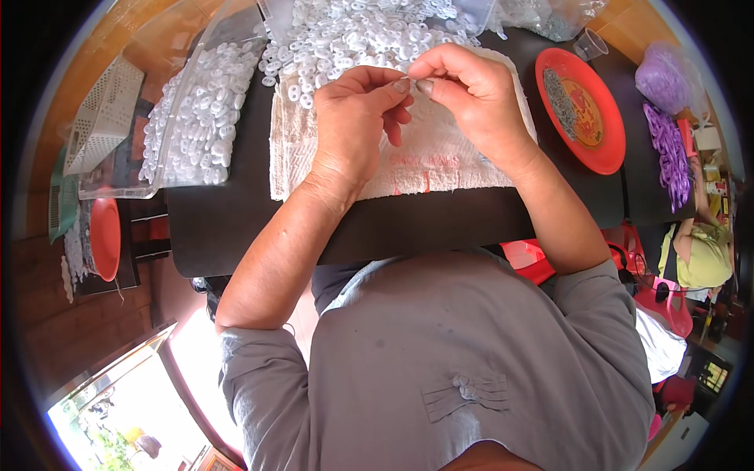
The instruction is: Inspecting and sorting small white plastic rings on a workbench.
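Observation:
Both hands meet above a cream towel (408, 169) on the dark table. My left hand (357, 118) is closed, thumb against the forefinger in a pinch. My right hand (479, 98) pinches from the other side, its thumb and forefinger almost touching the left fingertips. Whatever lies between them is too small and covered to name. Just beyond the hands spreads a heap of small white plastic pieces (353, 35), oval with holes, some lying on the towel's far edge. At the right stands a red plate (609, 149) with a pile of small grey metal parts (558, 102).
A clear plastic bin (118, 191) with more white pieces stands at the left, beside a white perforated basket (106, 114). At the far right are a clear cup (591, 45), a purple bundle (664, 78) and purple strips (667, 157). Another person (703, 255) sits beyond.

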`<state>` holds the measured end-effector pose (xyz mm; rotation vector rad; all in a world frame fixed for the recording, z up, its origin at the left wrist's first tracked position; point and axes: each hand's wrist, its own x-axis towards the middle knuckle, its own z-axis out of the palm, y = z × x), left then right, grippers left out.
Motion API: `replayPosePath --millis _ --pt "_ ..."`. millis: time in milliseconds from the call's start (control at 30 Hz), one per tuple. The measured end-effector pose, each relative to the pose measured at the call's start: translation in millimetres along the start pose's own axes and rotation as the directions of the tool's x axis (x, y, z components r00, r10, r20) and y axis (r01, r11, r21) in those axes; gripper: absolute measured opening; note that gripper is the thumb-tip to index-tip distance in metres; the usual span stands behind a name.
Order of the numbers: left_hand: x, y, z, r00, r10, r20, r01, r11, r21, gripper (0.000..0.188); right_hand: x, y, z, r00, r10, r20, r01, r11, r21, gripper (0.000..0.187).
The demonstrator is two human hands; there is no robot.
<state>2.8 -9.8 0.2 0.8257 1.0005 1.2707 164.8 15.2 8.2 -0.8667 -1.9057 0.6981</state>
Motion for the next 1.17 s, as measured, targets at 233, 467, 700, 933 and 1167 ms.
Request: replayPosePath --millis 233,467,700,933,1167 --pt "-8 -5 6 0.998 0.042 -0.051 -0.04 0.999 0.034 0.005 -7 -2 10 0.999 -0.035 -0.025 0.037 0.997 0.062 0.016" --pt "1 -4 -5 0.998 0.057 -0.03 -0.055 0.997 0.058 0.005 -7 3 19 0.999 0.02 -0.042 -0.013 0.987 0.157 0.017" --pt "13 6 -21 0.993 0.025 -0.118 -0.034 0.997 -0.072 0.01 -2 28 10 0.999 0.028 -0.045 -0.037 0.979 -0.201 0.013" --pt "11 7 -22 0.994 -0.003 -0.106 -0.005 0.997 -0.08 0.013 -7 22 23 0.989 -0.134 0.056 0.142 0.809 -0.57 0.009" --pt "8 4 -16 0.997 0.01 -0.076 -0.014 0.999 -0.042 0.015 -1 19 17 0.996 -0.064 -0.069 0.05 0.98 -0.191 0.017"
